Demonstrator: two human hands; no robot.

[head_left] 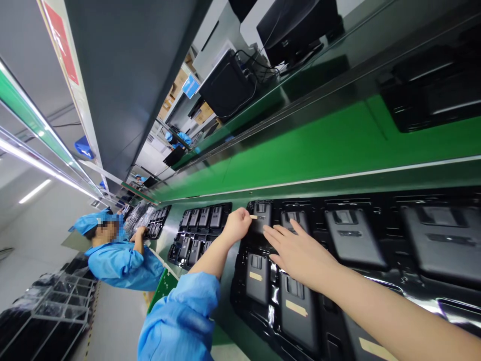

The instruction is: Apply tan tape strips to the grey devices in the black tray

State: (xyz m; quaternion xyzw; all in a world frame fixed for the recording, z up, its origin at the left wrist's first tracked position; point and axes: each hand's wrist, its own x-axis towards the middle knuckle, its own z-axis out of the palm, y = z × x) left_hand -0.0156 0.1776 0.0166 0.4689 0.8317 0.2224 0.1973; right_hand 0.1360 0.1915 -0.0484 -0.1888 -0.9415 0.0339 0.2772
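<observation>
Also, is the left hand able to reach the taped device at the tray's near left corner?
Probably yes: the left hand is close, and nothing lies over the device or blocks the way.

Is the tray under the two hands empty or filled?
Not empty: the tray holds grey cases in its pockets. Whether completely full, cannot tell: picture cuts it off.

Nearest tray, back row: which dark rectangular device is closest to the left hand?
The leftmost device: the left hand pinches a tan strip at its edge. The others sit farther right.
</observation>
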